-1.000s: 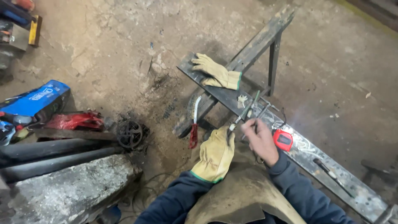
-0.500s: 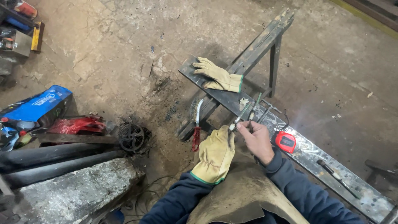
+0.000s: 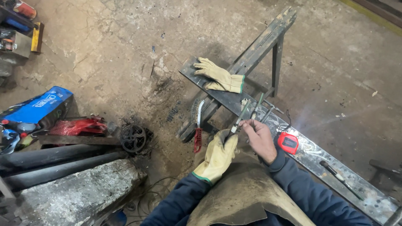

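On the near edge of the long steel plate [image 3: 234,102], my two hands meet over a small piece of work. My left hand [image 3: 220,152], in a yellow leather glove, is closed around the handles of a pair of pliers [image 3: 238,121], whose nose points up and away toward a thin metal rod [image 3: 256,108]. My right hand [image 3: 260,138] is bare, its fingers [image 3: 250,124] pinched together on the lower end of that rod, just beside the pliers' tip. The rod leans up from my fingers over the plate; I cannot tell whether the pliers actually bite it or only lie against it.

Just to the right of my bare hand a red tape measure [image 3: 288,142] sits on the plate, nearly touching my wrist. Farther right along the plate lies a dark marker or chisel-like tool [image 3: 337,178]; it is too small to tell which. At the far end of the plate a spare yellow glove [image 3: 220,76] lies flat, fingers pointing left. The plate rests across a worn sawhorse [image 3: 268,39].

Below the plate, a wire brush with a red handle [image 3: 197,125] leans against the stand. On the concrete floor to my left sit a small black wheel [image 3: 133,138], a red rag [image 3: 79,125] and a blue box [image 3: 39,106].
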